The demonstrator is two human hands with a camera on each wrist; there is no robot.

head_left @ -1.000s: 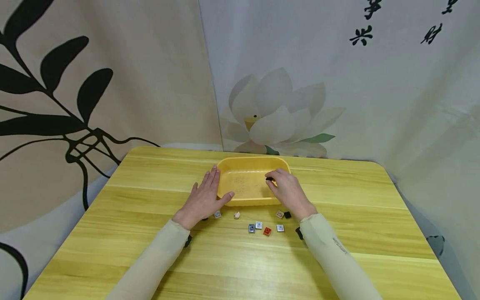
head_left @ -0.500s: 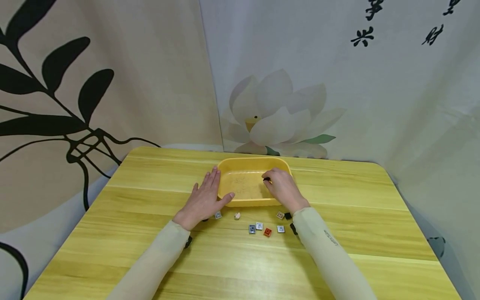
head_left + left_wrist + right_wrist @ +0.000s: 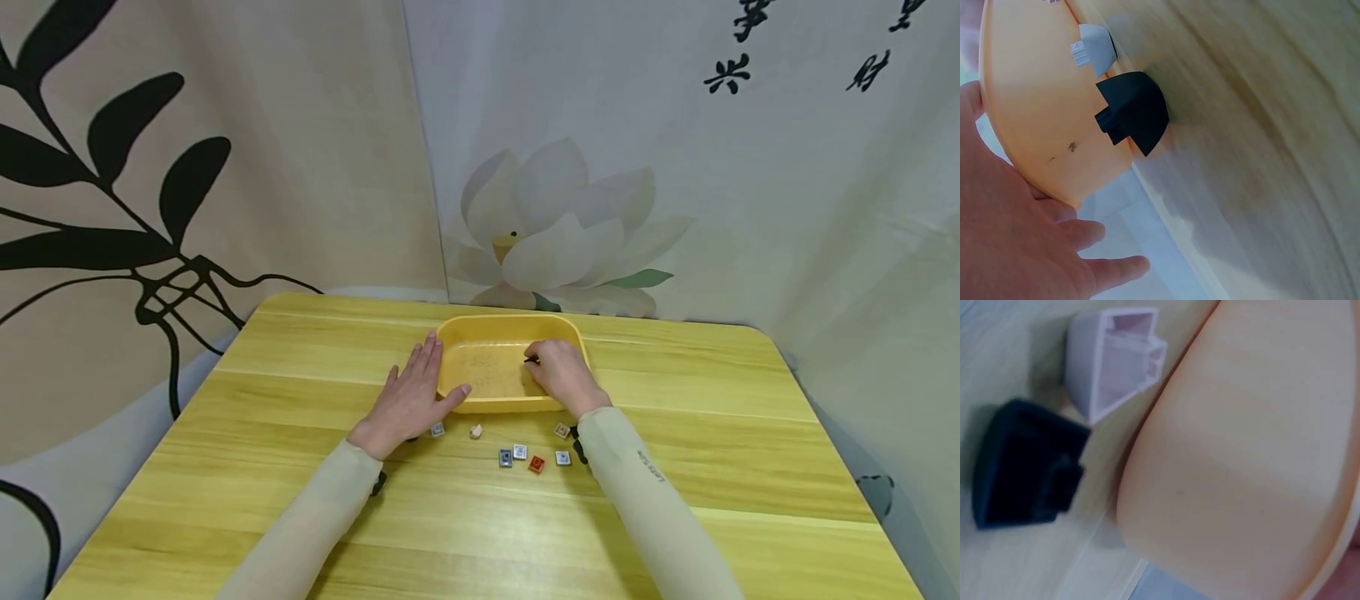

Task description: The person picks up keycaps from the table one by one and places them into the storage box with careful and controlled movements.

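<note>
A black keycap (image 3: 532, 360) is pinched between thumb and fingers of the right hand (image 3: 562, 375), held over the yellow plastic tray (image 3: 510, 406); much of it is hidden by the fingers, and contact with the tray floor cannot be told. The left hand (image 3: 411, 392) is spread, laid along the tray's left rim. More keycaps are scattered on the wooden table (image 3: 300, 358) on the tray's near side, a red keycap (image 3: 536, 464) among them; a pale pink keycap (image 3: 1116, 362) is seen there hollow side showing. Very light, stiff plastic is to be expected, hardly fragile, perhaps a bit slippery on smooth faces. Opposite side walls are best taken between thumb and fingertip; the projecting inner part is better left unpressed. The tray is probably light too and easily slid, so its rim is best steadied.
</note>
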